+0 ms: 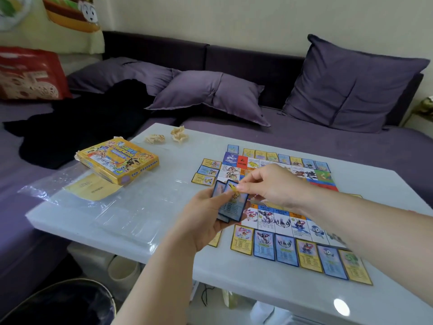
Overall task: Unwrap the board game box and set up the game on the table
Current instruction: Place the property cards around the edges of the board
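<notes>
The grip of the left hand (pixel 201 221) was closed around a small fan of blue-bordered picture cards (pixel 230 207), with the thumb across their lower part so that the faces stayed readable. The right hand (pixel 269 184) pinched the top edge of the front card between thumb and forefinger, probably to draw it out and carry it to its place.

Just behind and to the right of both hands lay the colourful square game board (pixel 281 216), flat on the pale glossy tabletop (pixel 257 289). Yellow and blue cards were lined along its near edge (pixel 302 254), its far edge (pixel 283 158) and its left edge (pixel 207 171), each apparently beside its matching square.

Well to the left, the yellow cardboard game box (pixel 117 160) rested near the far left corner, out of the way, beside a yellow folded paper sheet (pixel 92 186). The clear plastic wrapping (pixel 131 207) was spread across the left side. Two crumpled paper balls (pixel 179 133) sat at the far edge. I judge the setup was well advanced.
</notes>
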